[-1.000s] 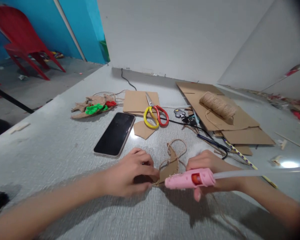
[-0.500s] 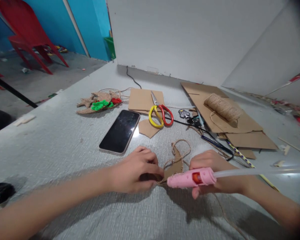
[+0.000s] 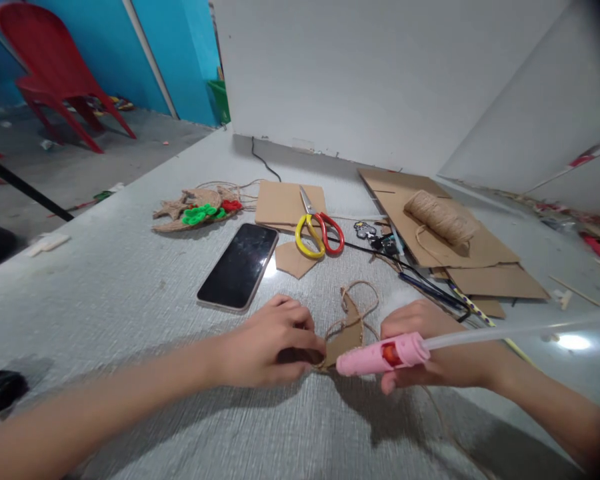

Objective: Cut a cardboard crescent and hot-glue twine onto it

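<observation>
My right hand point(image 3: 423, 327) is closed around a pink hot glue gun point(image 3: 367, 360), with a long clear glue stick point(image 3: 485, 335) sticking out of its back. The gun's front end points left, at the lower edge of a curved cardboard cutout point(image 3: 347, 337). Thumb and fingers of my left hand point(image 3: 280, 340) pinch the cutout's left end, and the fingertips partly hide it. Along the cutout's edge runs brown twine point(image 3: 367, 285), which loops loosely over its upper tip. Whether the nozzle touches the cardboard I cannot tell.
Beyond my hands lie a phone point(image 3: 239, 267), scissors point(image 3: 317, 233) with yellow and red handles, and a small cardboard piece point(image 3: 295, 261). A twine-wrapped ornament point(image 3: 195, 207) sits at the back left. At right, a twine spool point(image 3: 440, 219) rests on cardboard sheets point(image 3: 495, 252), near a black cable point(image 3: 365, 249).
The view has shifted slightly. Both hands, the glue gun and the cutout stay in nearly the same place, with the glue stick's far end tilted a little higher.
</observation>
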The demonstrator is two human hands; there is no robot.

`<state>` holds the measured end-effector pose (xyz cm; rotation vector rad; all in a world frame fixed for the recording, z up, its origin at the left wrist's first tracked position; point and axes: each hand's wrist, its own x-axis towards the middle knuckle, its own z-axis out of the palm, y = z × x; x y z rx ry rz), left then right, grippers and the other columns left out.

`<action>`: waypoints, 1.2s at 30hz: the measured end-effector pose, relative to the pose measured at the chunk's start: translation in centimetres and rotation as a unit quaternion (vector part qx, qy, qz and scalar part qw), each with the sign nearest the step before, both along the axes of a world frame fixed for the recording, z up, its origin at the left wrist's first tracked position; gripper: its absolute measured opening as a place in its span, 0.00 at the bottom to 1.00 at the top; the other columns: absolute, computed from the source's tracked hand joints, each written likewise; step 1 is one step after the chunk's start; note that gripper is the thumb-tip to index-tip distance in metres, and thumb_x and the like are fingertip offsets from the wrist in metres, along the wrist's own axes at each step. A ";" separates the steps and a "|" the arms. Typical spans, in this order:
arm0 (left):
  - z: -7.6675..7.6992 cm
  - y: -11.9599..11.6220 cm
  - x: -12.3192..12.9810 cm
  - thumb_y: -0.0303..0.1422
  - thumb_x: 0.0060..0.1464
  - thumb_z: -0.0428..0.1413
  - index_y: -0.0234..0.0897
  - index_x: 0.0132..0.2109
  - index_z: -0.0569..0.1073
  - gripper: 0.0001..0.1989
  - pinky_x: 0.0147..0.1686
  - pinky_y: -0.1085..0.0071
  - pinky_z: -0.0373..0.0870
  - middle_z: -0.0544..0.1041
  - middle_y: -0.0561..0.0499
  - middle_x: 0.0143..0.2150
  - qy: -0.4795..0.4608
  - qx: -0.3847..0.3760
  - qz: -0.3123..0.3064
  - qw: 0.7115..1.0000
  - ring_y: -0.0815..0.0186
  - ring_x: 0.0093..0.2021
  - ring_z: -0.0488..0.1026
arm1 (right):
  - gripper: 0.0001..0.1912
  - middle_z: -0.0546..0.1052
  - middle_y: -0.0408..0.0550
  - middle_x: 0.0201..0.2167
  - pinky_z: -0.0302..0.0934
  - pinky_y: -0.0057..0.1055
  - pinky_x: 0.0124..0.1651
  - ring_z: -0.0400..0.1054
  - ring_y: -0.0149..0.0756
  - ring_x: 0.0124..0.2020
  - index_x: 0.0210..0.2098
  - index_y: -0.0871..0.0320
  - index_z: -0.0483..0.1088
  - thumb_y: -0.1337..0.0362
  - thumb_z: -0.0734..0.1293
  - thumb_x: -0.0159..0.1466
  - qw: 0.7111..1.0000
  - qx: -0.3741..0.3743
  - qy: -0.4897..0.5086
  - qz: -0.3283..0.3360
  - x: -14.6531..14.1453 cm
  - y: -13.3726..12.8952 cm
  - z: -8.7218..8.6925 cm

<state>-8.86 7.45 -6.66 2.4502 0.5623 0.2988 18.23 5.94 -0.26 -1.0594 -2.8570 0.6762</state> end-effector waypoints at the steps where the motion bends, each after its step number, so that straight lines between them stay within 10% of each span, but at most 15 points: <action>1: 0.0 0.0 0.0 0.35 0.56 0.56 0.43 0.48 0.77 0.12 0.44 0.64 0.57 0.72 0.50 0.38 0.001 -0.001 0.000 1.000 0.61 0.41 0.69 | 0.39 0.66 0.40 0.14 0.41 0.26 0.23 0.54 0.25 0.16 0.18 0.60 0.65 0.31 0.52 0.62 1.000 -0.004 -0.004 -0.003 0.0 0.0 0.1; 36: 0.3 0.0 0.0 0.33 0.57 0.55 0.44 0.49 0.76 0.12 0.47 0.64 0.56 0.73 0.50 0.39 0.005 -0.015 -0.007 1.000 0.62 0.43 0.70 | 0.24 0.72 0.42 0.20 0.45 0.26 0.26 0.62 0.29 0.21 0.22 0.57 0.69 0.42 0.67 0.59 0.988 -0.038 -0.119 -0.092 2.9 -0.3 1.4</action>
